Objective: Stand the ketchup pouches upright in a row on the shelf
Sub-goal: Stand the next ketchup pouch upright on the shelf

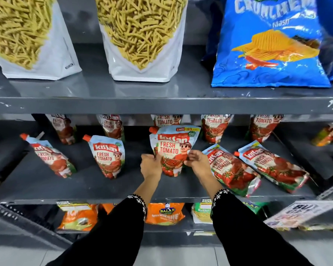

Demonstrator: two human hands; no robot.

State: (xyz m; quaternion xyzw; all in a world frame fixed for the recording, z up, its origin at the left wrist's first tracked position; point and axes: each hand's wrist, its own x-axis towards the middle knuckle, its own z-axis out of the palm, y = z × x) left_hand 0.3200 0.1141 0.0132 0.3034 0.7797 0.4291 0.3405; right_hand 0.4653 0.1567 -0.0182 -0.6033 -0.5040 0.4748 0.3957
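On the grey middle shelf (104,189) a red and white ketchup pouch (173,146) stands upright at the centre. My left hand (149,164) grips its left side and my right hand (195,160) grips its right side. Two more pouches stand upright to the left, one (108,156) nearby and one (50,156) leaning further left. Two pouches lie flat on the right, one (233,169) beside my right hand and one (273,166) beyond it. Several pouches stand in a back row (215,127), their tops hidden by the shelf above.
The upper shelf (161,106) carries two white snack bags (142,39) and a blue chips bag (267,45). Orange and green snack packs (164,213) fill the shelf below. A price label (300,212) hangs at the lower right.
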